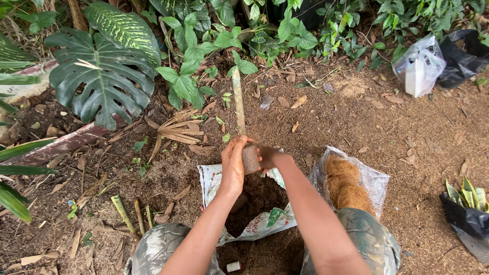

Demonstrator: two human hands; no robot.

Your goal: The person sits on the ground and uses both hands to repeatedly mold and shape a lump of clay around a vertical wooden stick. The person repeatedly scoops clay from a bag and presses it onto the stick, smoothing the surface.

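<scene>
I see both forearms stretched out from the near edge toward the middle of the ground, wrists close together. The left hand (233, 164) is raised with its fingers curled over the top of a thick brown stem cutting (249, 157), thumb side toward me, and it is wrapped tight on the piece. The right hand (268, 157) comes in from the right, mostly hidden behind the cutting, and presses against its far right side; I cannot tell whether those fingers close fully around it. Both hands are dusted with dark soil.

The cutting is a short, stubby, brown-grey piece held roughly upright between the two palms, just above the open mouth of a white printed soil bag (265, 221) filled with dark brown soil. A long pale bamboo stick (238, 99) runs away from the hands toward the far plants; whether it joins the cutting I cannot make out.

Right of the bag lies a clear plastic bag of coconut fibre (347, 184), touching it. Camouflage trousers (374, 243) frame the near edge. A large split-leaf plant (102, 76) stands far left, and a potted snake plant in a black bag (466, 211) sits near right
</scene>
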